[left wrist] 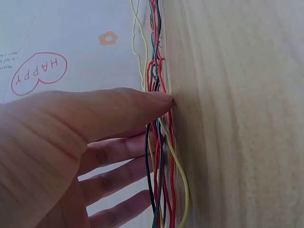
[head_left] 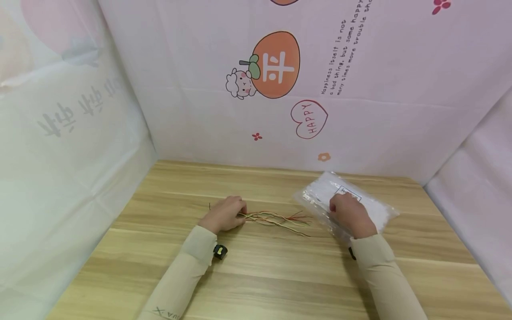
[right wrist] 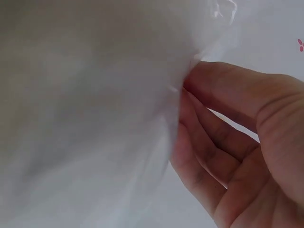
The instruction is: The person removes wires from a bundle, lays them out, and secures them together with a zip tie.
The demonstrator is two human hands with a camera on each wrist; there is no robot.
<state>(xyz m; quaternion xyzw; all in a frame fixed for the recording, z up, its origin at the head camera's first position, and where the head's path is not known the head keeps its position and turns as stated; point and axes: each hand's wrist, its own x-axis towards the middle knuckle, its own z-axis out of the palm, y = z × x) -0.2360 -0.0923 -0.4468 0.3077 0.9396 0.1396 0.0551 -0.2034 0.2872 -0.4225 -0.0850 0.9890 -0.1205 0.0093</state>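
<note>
A loose bundle of thin wires (head_left: 276, 218) in red, yellow, black and green lies across the middle of the table. My left hand (head_left: 227, 213) pinches the bundle near its left end; in the left wrist view the thumb (left wrist: 128, 109) presses over the wires (left wrist: 159, 142), with the other fingers behind them. At the right, my right hand (head_left: 352, 214) pinches the edge of a clear plastic bag (head_left: 326, 182) with white content and a printed label. That bag (right wrist: 95, 118) fills much of the right wrist view, blurred, caught between thumb and fingers.
The wood-grain table (head_left: 256, 284) is bordered by white printed cloth (head_left: 200, 111) at the back and on both sides. A small black device (head_left: 220, 251) sits at the left wrist. The bag's far corner is near the back cloth.
</note>
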